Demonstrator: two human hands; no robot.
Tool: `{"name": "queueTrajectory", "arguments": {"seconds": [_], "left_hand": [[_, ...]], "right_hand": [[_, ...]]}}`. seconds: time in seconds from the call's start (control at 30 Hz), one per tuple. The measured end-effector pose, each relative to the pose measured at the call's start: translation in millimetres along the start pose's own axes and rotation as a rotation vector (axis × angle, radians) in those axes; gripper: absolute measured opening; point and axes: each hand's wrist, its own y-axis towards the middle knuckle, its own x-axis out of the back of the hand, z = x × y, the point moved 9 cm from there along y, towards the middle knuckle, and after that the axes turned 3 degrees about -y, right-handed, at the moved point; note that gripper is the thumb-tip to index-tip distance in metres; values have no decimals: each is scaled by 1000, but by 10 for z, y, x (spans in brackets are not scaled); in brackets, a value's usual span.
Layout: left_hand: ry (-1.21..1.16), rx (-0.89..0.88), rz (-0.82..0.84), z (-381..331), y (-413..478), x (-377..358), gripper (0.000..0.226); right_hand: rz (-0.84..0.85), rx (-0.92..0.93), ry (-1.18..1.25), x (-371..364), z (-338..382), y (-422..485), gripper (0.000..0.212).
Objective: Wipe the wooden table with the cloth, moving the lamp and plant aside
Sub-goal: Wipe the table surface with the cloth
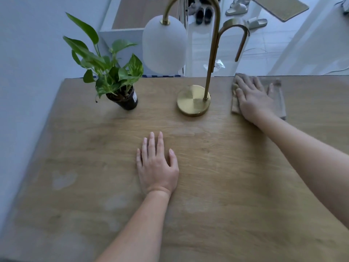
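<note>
My right hand (253, 97) lies flat with straight fingers on a grey-brown cloth (279, 99) near the far edge of the wooden table (217, 176), just right of the lamp. The brass lamp (193, 100) has a round base, a curved stem and a white globe shade hanging over the table's back edge. A small potted plant (122, 97) in a black pot stands at the far left. My left hand (156, 165) rests flat, fingers straight, on the bare wood in the middle of the table.
Pale smudges mark the wood at the front left. A white wall runs along the left side. Beyond the far edge lies a light floor with shoes, slippers (255, 23) and a mat (281, 7).
</note>
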Motion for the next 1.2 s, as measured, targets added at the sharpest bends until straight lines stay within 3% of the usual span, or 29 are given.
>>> {"name": "queueTrajectory", "arguments": {"seconds": [0.17,0.47,0.7,1.0,1.2], "left_hand": [[-6,4,16,-21,17,17,67],[-18,-1,23,-40,23,28,67],[-5,6,7,-8,21,2,66],[-3,3,34,-18,39,-11,67],[-9,12,18,-10,9,6,67]], "right_hand": [[57,234,-72,-202,33,-1072,54],[-31,21,-9,29,250,232,56],[63,321,-90,-252,334,-713,53],[-19,21,-30,-4,374,447,57],[1,192,-38,-221,382,-462,55]]}}
